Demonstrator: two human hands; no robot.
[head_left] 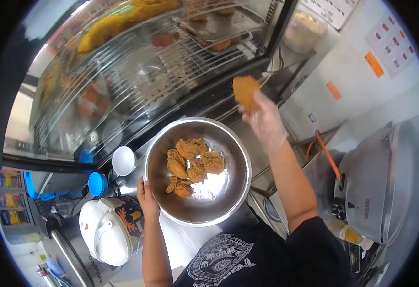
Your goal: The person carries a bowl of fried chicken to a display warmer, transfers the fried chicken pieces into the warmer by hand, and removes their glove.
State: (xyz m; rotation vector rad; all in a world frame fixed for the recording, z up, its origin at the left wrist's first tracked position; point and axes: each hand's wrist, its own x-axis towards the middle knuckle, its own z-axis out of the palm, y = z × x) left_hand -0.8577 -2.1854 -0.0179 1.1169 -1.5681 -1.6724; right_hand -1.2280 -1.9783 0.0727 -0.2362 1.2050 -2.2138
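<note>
A large steel mixing bowl (238, 191) is in the middle of the view, with several pieces of fried chicken (196, 168) lying in its bottom. My left hand (147, 193) grips the bowl's left rim. Up and to the right of the bowl, my right hand (267, 117) wears a clear plastic glove and pinches one golden piece of fried chicken (246, 91). That piece is held in the air near the lower edge of the glass display cabinet (142, 71), apart from the bowl.
Behind the bowl, the cabinet has wire racks with a metal tray (228, 24) of fried food. White (123, 160) and blue (97, 183) bowls and a rice cooker (105, 232) stand at left. A big grey metal appliance (372, 186) and a sauce bottle (350, 234) are at right.
</note>
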